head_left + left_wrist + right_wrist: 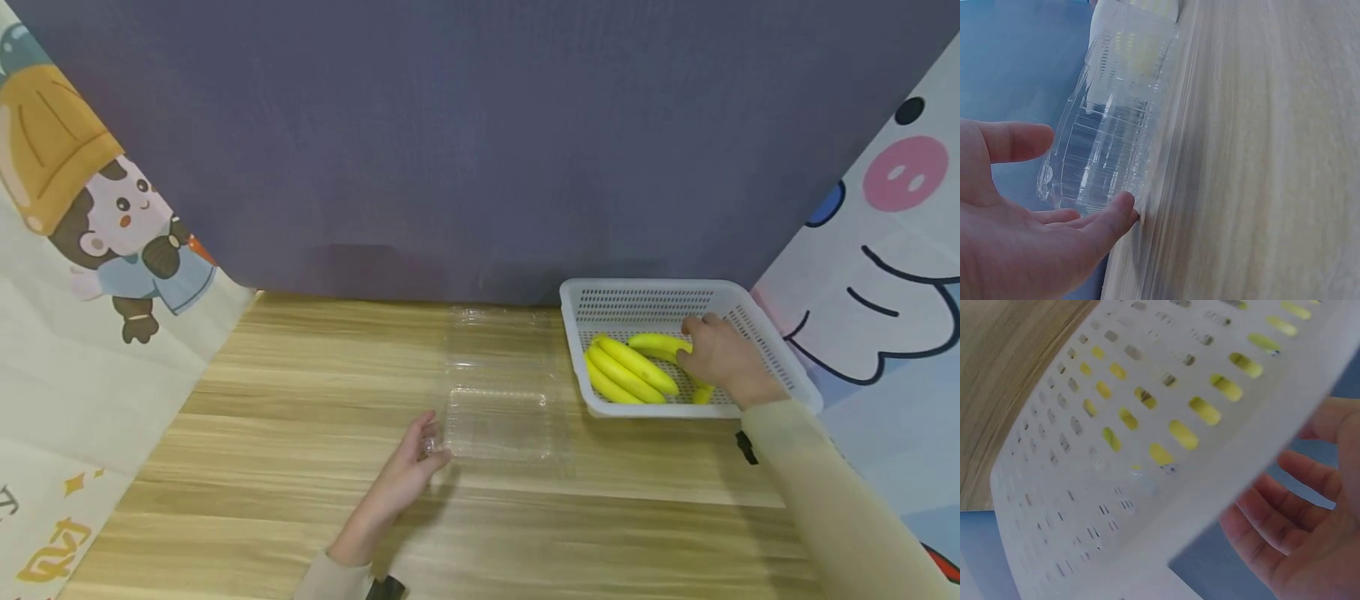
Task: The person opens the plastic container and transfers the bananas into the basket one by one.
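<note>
A clear plastic clamshell box (498,425) lies with its lid raised or folded back on the wooden table. My left hand (408,458) is at its left edge, thumb and fingers spread about it; in the left wrist view the fingertips (1124,201) are close to the box (1107,144). Over the white basket my right hand (723,360) hangs beside a curved banana (656,345), partly covering it. Whether they touch is unclear. In the right wrist view the fingers (1272,515) look relaxed and apart behind the basket wall. Several more bananas (626,371) lie at the basket's left.
The white perforated basket (783,367) stands at the back right, close to the dark grey backdrop (480,150). Cartoon-printed sheets (97,350) flank the wooden table (300,400) on both sides.
</note>
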Tool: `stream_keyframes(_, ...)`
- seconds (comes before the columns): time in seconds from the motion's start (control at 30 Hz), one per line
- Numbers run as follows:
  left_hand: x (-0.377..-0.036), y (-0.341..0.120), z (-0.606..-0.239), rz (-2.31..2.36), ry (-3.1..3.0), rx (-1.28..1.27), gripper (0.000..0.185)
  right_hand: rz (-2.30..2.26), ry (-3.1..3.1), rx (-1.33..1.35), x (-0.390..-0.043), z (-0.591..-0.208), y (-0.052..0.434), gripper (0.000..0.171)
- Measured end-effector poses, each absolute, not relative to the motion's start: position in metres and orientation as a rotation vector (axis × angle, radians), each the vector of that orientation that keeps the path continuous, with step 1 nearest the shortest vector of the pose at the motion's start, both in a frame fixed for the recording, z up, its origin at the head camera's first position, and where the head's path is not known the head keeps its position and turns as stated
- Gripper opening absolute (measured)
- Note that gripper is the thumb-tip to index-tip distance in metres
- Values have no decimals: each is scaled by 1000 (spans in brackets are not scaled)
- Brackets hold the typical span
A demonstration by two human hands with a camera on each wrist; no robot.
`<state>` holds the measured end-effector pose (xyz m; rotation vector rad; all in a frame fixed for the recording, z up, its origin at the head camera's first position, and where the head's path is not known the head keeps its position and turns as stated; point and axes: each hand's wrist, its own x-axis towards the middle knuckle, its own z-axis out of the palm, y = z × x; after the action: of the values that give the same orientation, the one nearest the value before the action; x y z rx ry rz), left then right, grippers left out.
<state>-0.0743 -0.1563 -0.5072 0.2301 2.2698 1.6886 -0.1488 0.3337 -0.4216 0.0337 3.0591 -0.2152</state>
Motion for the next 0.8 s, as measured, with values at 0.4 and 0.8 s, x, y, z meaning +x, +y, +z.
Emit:
stream_keyframes(0.4,-73,-158,-502,1664,2276,231,73,-187,3147,-12,-135,-402,315,48)
stream_keyframes(0.8,-71,-162,-495,1655,2306,237,73,-206,3289,-90,-116,-387,288,39)
